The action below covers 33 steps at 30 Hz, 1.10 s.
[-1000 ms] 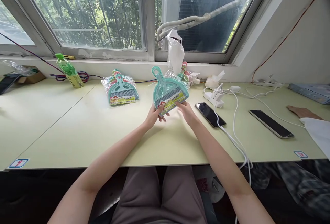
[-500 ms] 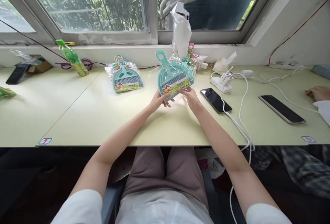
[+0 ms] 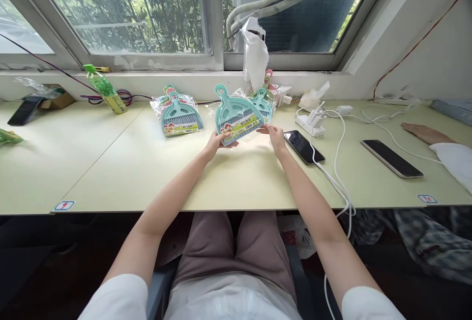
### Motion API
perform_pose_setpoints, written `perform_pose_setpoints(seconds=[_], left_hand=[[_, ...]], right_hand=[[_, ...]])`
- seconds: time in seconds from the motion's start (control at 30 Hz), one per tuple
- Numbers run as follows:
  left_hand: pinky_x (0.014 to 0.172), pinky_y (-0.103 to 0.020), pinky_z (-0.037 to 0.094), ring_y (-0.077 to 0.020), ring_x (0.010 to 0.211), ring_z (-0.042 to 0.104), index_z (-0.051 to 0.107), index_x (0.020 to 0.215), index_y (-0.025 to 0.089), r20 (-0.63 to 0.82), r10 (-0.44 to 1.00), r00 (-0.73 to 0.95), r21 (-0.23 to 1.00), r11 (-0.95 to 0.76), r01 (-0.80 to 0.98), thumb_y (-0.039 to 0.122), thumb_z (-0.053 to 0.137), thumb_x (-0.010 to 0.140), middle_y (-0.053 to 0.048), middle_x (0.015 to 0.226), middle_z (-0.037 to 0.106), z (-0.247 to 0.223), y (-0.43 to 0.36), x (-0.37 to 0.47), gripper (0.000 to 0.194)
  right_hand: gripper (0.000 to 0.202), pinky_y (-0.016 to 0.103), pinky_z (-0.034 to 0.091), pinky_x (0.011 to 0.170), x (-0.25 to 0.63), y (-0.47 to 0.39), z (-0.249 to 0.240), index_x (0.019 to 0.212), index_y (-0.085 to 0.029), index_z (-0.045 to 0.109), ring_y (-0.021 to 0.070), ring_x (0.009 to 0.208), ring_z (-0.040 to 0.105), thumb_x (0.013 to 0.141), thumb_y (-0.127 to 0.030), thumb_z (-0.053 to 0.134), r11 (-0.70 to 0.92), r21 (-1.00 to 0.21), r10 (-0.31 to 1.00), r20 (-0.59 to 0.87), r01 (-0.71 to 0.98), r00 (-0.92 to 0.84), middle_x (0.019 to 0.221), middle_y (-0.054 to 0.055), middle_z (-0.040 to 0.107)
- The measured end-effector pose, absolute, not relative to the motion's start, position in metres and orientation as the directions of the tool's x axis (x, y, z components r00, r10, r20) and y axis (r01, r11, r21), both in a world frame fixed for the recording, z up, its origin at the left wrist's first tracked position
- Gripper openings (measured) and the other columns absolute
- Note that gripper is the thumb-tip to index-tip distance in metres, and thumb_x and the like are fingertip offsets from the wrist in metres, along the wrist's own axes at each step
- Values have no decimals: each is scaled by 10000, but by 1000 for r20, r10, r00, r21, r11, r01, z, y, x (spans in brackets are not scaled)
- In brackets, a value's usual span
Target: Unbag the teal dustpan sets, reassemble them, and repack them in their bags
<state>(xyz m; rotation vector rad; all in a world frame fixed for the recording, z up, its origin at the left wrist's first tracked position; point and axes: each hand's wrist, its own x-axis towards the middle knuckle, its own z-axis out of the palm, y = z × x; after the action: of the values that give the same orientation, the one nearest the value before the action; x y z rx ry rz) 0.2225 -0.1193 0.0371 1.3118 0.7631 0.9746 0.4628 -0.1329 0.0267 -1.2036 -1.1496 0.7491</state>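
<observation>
Smooth plastic dustpan [image 3: 233, 107] (in glossy film [image 3: 246, 106]), matt tabletop [image 3: 121, 172], glossy phone screens [image 3: 392, 158], cloth trousers [image 3: 206, 246]

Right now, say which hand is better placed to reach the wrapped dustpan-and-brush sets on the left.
Likely the left hand: lower left on the held dustpan, it is nearer those sets; the right hand, at the right corner, is farther.

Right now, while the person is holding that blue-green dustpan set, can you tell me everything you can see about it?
The dustpan set is blue-green and looks like plastic, inside a clear, shiny wrapper. Its handle has a hole near the end. Grey bristles show above a yellow-green label with pictures and writing. It tilts, handle up and to the left. The left hand grips its lower left corner; the right hand touches its lower right. It is held over the table.
</observation>
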Motion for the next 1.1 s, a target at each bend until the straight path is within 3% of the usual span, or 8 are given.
perform_pose_setpoints(seconds=[0.1,0.2,0.33,0.53,0.7,0.9,1.1], left_hand=[[480,-252,488,-171,517,644,546,1106,91,0,911,412,979,85,-187,297,629,736,-97,729,715,36,-112,216,432],[433,-235,464,-155,517,627,576,1067,83,-93,934,345,943,193,-270,219,581,752,-95,758,711,37,-107,210,343],[504,-260,537,-176,587,660,572,1109,71,-187,928,323,899,294,-325,168,564,758,-92,780,705,39,-103,202,364],[599,-282,588,-189,609,679,532,1175,69,-314,855,413,872,431,-231,165,562,780,-95,767,697,35,-98,194,408],[635,-292,589,-204,675,698,536,1209,89,-308,820,482,895,421,-144,258,533,832,-104,855,716,35,-94,189,413],[823,-413,568,-282,933,694,526,1253,95,-287,767,574,896,427,-123,395,493,870,-149,1069,698,37,-91,184,487],[845,-385,569,-245,941,690,505,1303,116,-216,815,538,901,378,-211,404,525,866,-134,1079,698,37,-91,180,524]], right_hand=[[286,475,369,1028,468,-137,25,1030,-227,677,277,1030,606,873,-375,489,263,-841,829,448,472,335,1023,67,709],[447,504,298,1067,466,-141,27,1278,-280,558,311,1245,455,833,-248,532,300,-619,798,580,726,165,1371,47,531],[603,480,313,1067,458,-143,28,1413,-318,407,309,1335,357,838,-305,591,382,-454,782,622,805,-20,1496,9,386],[401,432,322,1059,460,-135,20,1322,-327,537,243,1288,456,924,-282,524,504,-279,732,640,818,-233,1373,-5,546],[351,456,241,1096,465,-133,15,1274,-331,585,232,1235,514,925,-300,554,503,-232,769,559,832,-309,1290,-2,616],[404,485,192,1112,459,-140,17,1357,-344,501,249,1268,463,955,-306,484,498,-238,814,460,834,-355,1377,8,540],[403,451,237,1092,453,-136,12,1372,-331,489,239,1259,460,1006,-350,322,513,-296,813,469,805,-345,1372,15,538]])
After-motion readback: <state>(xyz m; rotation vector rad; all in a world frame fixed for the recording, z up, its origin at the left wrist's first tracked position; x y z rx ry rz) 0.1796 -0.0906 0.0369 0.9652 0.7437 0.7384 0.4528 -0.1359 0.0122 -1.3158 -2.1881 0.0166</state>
